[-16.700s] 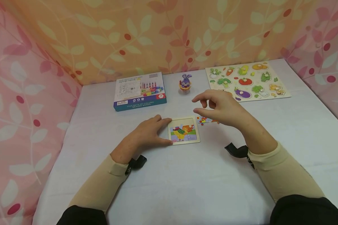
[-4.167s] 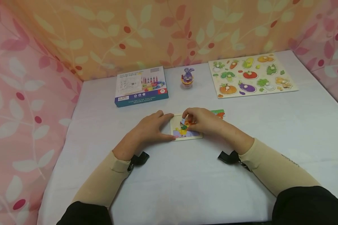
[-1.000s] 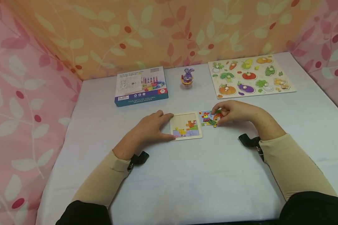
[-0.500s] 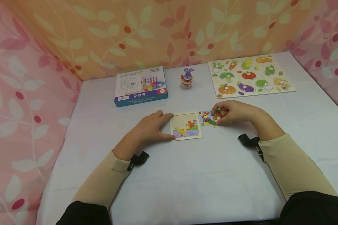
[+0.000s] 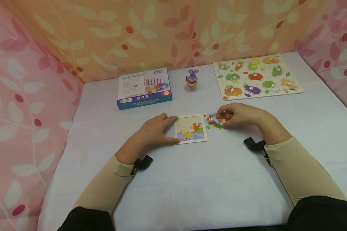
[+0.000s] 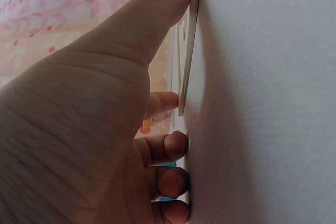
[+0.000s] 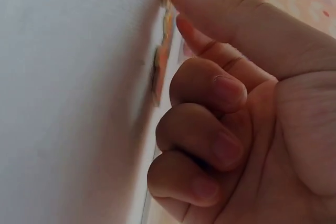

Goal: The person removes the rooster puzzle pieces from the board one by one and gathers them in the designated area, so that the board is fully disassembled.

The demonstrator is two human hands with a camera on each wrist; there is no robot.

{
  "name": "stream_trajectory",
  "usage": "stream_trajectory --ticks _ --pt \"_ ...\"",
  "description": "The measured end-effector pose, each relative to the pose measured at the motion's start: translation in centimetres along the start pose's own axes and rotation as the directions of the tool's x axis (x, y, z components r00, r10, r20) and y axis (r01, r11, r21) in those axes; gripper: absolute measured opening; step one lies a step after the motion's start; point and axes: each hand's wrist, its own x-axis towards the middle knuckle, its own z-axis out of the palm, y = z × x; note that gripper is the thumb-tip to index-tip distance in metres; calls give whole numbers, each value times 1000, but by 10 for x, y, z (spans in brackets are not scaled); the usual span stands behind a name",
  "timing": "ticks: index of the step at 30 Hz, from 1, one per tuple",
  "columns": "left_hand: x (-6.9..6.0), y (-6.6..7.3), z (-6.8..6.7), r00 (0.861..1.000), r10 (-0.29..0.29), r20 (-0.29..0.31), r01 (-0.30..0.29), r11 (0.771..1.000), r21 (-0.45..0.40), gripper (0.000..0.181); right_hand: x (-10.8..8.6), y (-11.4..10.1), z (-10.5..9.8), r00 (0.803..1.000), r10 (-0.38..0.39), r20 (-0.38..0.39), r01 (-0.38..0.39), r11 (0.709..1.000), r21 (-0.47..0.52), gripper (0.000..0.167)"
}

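A small square wooden puzzle tray (image 5: pixel 191 142) lies on the white table, its lower part and right side filled with picture pieces, its upper left showing bare wood. My left hand (image 5: pixel 150 134) holds the tray by its left side, thumb at the near corner and index finger at the far one. Just right of the tray lie colourful jigsaw pieces (image 5: pixel 211 120) with a bird's head on them. My right hand (image 5: pixel 243 115) pinches their right side between thumb and index finger. In the right wrist view the other fingers (image 7: pixel 199 135) curl into the palm, and the thumb partly hides the pieces.
Behind the left hand stands a flat boxed bead set (image 5: pixel 144 88). A purple rabbit figure (image 5: pixel 192 78) sits beside it. At the back right lies a vegetable knob-puzzle board (image 5: pixel 219 85). Patterned curtains (image 5: pixel 173 35) close off the back and sides.
Earlier the tray held more pieces. The right hand, over the tray about four seconds ago, has moved right to the pieces there; over the last second both hands stay nearly still.
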Motion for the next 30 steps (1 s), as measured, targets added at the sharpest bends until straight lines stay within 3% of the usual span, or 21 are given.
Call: stream_trajectory --ticks 6,14,24,30 --pt "0 0 0 1000 2 -5 -2 1000 -1 97 -10 -8 -11 995 -3 -95 3 1000 -4 31" --pt "0 1 -1 1000 -8 4 8 1000 -2 97 -26 -25 -23 966 -14 -257 31 998 63 30" --pt "0 0 1 1000 -16 0 16 1000 12 97 -41 -61 -16 895 -171 -411 203 979 35 28" --pt "0 -1 2 1000 -14 -4 14 1000 13 97 -45 -86 -4 850 -274 -450 306 952 0 27"
